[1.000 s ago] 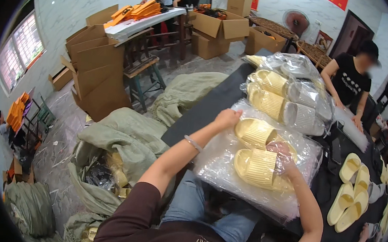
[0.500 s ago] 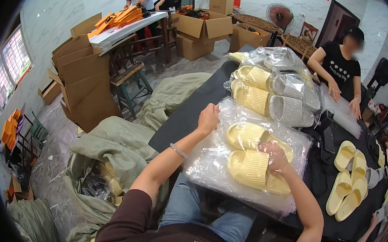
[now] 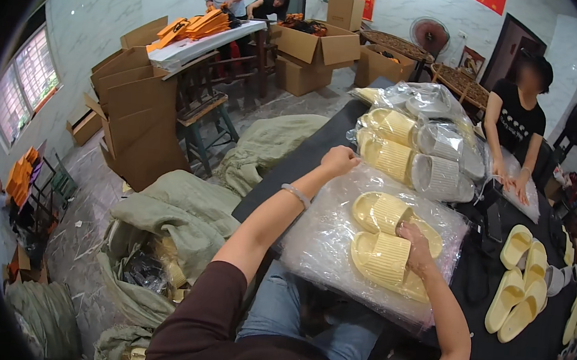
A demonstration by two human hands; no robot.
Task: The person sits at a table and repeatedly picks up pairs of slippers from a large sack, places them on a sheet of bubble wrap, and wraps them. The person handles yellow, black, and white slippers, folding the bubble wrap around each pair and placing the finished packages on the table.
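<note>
A pair of pale yellow slide slippers, the far slipper (image 3: 380, 212) and the near slipper (image 3: 379, 256), lies side by side on a stack of clear plastic bags (image 3: 318, 234). My right hand (image 3: 416, 246) grips the pair around the inner sides of the straps; its fingertips are partly hidden. At the stack's far left edge, my left hand (image 3: 340, 160) is closed, pinching the edge of a clear bag. Whether the slippers lie wholly inside that bag is hard to tell through the glare. Just beyond are bagged yellow slippers (image 3: 388, 158) and bagged grey slippers (image 3: 434, 173).
Loose yellow slippers (image 3: 515, 296) and a dark phone-like object (image 3: 494, 220) are on the black table (image 3: 289, 173) to the right. Across it, a co-worker (image 3: 519, 118) presses on plastic bags. Green sacks (image 3: 170, 204) and cardboard (image 3: 132, 118) stand left.
My left hand has moved farther away along the bag's edge. My right hand stays on the slippers. The co-worker's hands have come closer together on their bags. The whole view has shifted slightly.
</note>
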